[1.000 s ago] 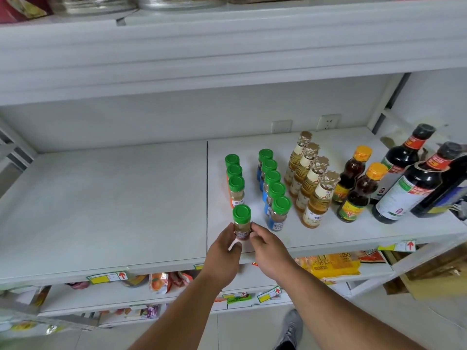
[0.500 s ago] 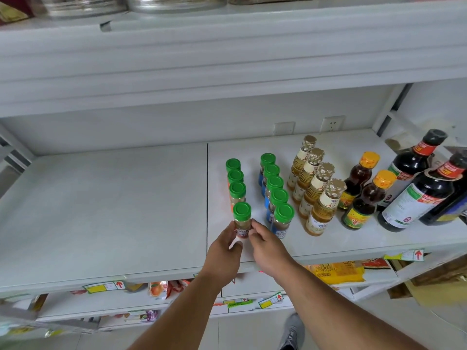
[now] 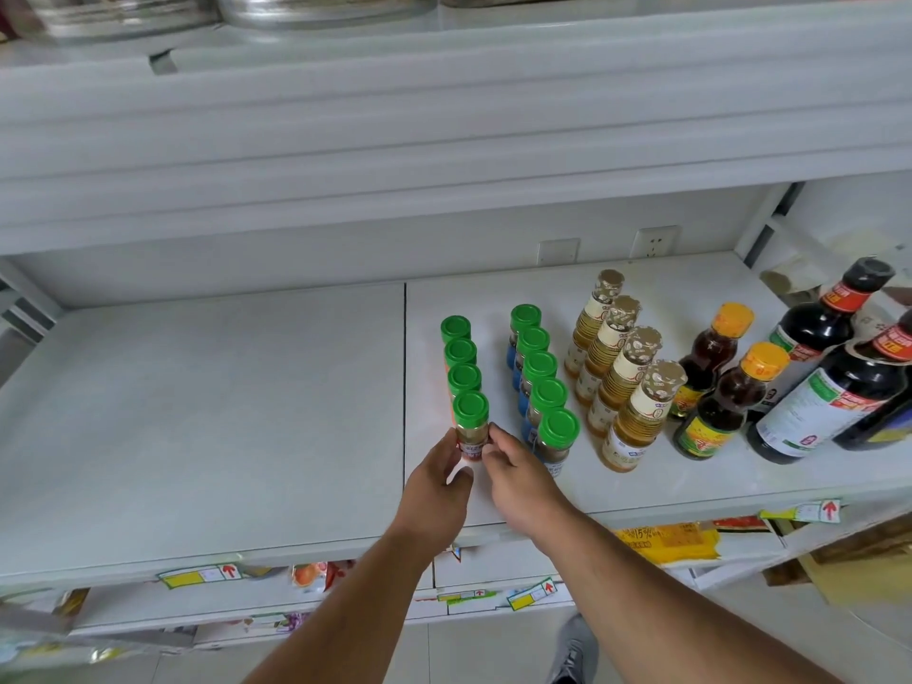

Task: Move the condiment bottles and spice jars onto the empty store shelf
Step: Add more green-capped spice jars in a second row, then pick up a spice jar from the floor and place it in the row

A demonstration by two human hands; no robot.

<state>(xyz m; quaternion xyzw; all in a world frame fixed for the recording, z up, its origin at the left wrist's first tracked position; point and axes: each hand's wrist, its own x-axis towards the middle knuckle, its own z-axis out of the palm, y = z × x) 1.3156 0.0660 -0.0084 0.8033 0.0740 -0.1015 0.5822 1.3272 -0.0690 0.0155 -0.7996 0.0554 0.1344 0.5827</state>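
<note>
A green-capped spice jar (image 3: 470, 423) stands at the front of a row of green-capped jars (image 3: 460, 355) on the white shelf (image 3: 247, 412). My left hand (image 3: 437, 491) and my right hand (image 3: 518, 478) both pinch its lower body, one on each side. To its right runs a second row of green-capped jars (image 3: 540, 377), then gold-capped yellow bottles (image 3: 627, 387), two orange-capped brown bottles (image 3: 725, 387) and large dark soy sauce bottles (image 3: 829, 387).
The shelf's left panel (image 3: 197, 412) is bare. An upper shelf (image 3: 444, 116) overhangs close above. Wall sockets (image 3: 654, 240) sit at the back. Lower shelves with packets (image 3: 666, 540) and price tags lie below; my shoe (image 3: 575, 654) shows on the floor.
The front jar has been pushed back until it sits tight against the row behind it, with both hands following it. The view has shifted slightly.
</note>
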